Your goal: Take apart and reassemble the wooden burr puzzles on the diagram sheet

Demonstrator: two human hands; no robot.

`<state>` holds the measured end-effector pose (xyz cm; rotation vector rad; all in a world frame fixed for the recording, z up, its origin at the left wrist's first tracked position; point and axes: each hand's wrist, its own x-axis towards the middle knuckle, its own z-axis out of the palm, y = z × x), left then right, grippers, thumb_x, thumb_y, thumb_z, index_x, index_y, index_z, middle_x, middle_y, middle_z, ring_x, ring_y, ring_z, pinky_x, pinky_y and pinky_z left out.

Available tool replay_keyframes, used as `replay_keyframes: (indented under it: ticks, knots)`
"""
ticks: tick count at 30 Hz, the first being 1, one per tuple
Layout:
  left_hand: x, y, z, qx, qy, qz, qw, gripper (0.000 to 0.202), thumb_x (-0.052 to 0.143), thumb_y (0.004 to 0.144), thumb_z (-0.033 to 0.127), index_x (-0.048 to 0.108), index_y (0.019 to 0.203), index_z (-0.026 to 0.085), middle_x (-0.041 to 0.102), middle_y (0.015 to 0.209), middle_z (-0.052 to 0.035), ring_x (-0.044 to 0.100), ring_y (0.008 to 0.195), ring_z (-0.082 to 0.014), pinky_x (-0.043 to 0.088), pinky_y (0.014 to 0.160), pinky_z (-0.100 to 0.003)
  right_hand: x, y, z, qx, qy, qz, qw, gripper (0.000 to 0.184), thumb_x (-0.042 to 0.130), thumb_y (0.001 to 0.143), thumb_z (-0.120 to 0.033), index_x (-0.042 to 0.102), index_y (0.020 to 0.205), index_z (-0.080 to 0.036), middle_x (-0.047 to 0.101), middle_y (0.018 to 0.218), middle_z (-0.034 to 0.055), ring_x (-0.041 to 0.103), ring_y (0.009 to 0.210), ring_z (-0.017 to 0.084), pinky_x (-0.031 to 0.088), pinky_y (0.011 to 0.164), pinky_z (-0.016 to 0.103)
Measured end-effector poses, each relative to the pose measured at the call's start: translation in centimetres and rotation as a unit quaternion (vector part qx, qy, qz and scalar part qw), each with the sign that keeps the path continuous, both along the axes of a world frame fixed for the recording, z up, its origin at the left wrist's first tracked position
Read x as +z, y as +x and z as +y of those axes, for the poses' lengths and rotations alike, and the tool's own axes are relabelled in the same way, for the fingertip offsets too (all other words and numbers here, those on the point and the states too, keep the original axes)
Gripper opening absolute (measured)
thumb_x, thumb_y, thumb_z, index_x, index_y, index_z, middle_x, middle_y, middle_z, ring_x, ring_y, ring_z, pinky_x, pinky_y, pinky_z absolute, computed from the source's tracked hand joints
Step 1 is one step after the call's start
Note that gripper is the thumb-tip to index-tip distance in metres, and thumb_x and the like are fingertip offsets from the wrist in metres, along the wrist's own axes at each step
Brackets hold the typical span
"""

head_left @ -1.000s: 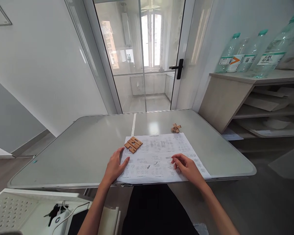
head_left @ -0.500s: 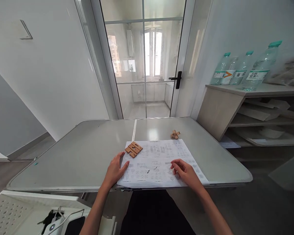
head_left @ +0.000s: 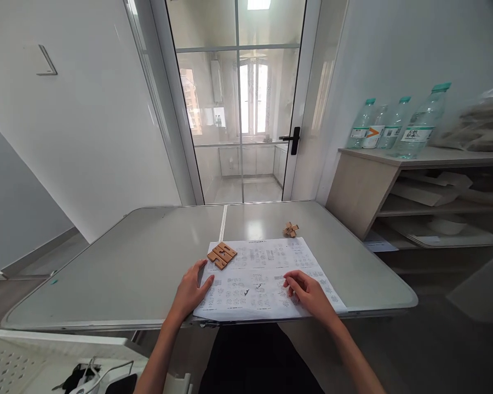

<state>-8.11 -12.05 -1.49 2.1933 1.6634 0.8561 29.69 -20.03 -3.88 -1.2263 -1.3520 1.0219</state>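
My left hand (head_left: 190, 291) rests at the left edge of a printed paper sheet (head_left: 267, 305), thumb and fingers spread, holding nothing. Just beyond its fingertips lies a flat brown wooden puzzle (head_left: 222, 255) made of slotted pieces, on the sheet's upper left corner. Over the right part of the sheet is my right hand (head_left: 308, 294), its fingers loosely bent and nothing visible between them. A small cross-shaped wooden puzzle (head_left: 291, 229) stands on the table past the sheet's upper right corner. Rows of small diagrams and dark tick-like marks cover the paper.
The grey table (head_left: 119, 273) reaches toward a glass door (head_left: 240, 109). Bottles (head_left: 419, 128) and a bag stand on a shelf unit (head_left: 353, 191) at the right. A white basket (head_left: 24, 355) with keys and cables sits below the table's left front edge.
The camera view has tilted up slightly, so the scene sits a little lower. Both hands and the wooden puzzles keep nearly the same places on the table.
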Motion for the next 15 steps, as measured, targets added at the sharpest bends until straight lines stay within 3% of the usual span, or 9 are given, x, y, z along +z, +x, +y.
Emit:
replay_keyframes:
  ticks: [15]
  knots:
    - [0.43,-0.14,-0.05,-0.001,-0.009,-0.024,1.0,0.058,0.057,0.093,0.056,0.062,0.139,0.021,0.065,0.147,-0.0105,0.059,0.139,-0.0309,0.045,0.12,-0.048,-0.41,0.12,0.19,-0.006,0.011,0.0,1.0,0.047,0.062,0.095,-0.067,0.07,0.105,-0.022,0.075,0.094,0.0068,0.065,0.072,0.019,0.049,0.062,0.031]
